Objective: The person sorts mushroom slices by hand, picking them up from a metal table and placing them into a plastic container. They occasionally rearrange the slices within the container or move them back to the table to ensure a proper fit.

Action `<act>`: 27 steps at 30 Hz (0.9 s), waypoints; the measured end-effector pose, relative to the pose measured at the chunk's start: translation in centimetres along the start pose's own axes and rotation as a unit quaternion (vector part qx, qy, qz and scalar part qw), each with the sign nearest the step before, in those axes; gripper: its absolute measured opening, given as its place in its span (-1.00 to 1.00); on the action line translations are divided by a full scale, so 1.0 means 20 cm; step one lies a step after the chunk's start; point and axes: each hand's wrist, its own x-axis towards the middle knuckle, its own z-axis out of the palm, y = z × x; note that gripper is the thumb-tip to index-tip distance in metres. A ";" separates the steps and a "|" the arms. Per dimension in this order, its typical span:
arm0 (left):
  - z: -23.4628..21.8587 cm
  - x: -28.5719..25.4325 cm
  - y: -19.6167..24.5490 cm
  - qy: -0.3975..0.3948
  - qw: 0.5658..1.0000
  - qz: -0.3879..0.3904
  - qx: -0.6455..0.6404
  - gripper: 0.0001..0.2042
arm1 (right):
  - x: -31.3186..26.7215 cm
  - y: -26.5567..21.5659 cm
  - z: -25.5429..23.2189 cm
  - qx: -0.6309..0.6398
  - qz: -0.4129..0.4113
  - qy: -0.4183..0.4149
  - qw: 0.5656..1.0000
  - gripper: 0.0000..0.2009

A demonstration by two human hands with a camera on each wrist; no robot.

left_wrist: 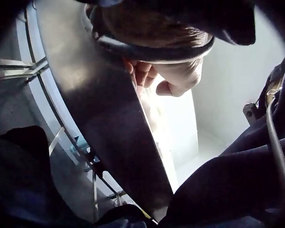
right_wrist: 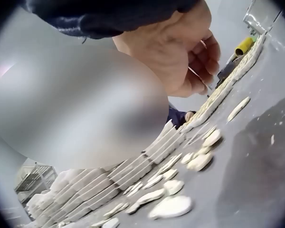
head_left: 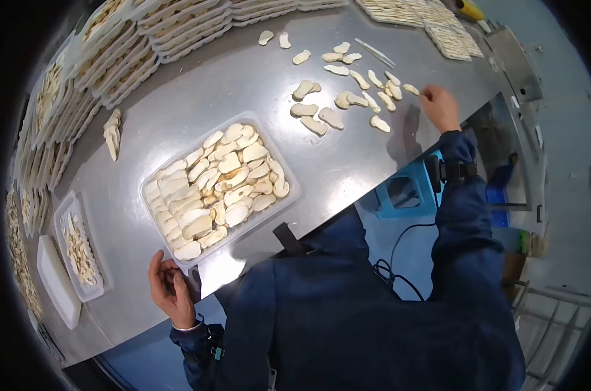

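Note:
Pale mushroom slices (head_left: 233, 179) fill a clear plastic tray (head_left: 286, 195) near the table's front edge. The left hand (head_left: 173, 290) lies beside the tray's near left corner with loosely bent fingers; in the left wrist view the hand (left_wrist: 173, 78) is partly dark and glare hides what it touches. Loose slices (head_left: 331, 117) are spread over the right part of the metal table. At their right end is the right hand (head_left: 441, 107), its fingers curled near a small slice (head_left: 411, 89). In the right wrist view the hand (right_wrist: 180, 52) hovers above the table, no slice visible in its fingers.
Stacked trays of slices (head_left: 113, 58) line the back left. A small tray (head_left: 97, 287) and a white lid-like tray (head_left: 57, 287) stand at the left, a mushroom piece (head_left: 112, 133) nearby. Filled trays (head_left: 448, 39) lie back right, with tweezers (head_left: 375, 52) in front.

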 end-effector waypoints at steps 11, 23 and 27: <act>0.00 0.00 0.00 0.003 1.000 -0.001 -0.002 -0.57 | 0.00 -0.22 0.19 -0.038 -0.031 0.038 0.998 -0.65; 0.00 0.00 0.01 -0.003 1.000 0.001 0.007 -0.58 | -0.21 -0.37 0.05 0.170 -0.120 0.079 0.975 -0.88; 0.00 0.00 0.00 -0.001 1.000 -0.005 -0.009 -0.58 | -0.45 -0.67 0.02 0.148 -0.257 0.103 0.950 -0.88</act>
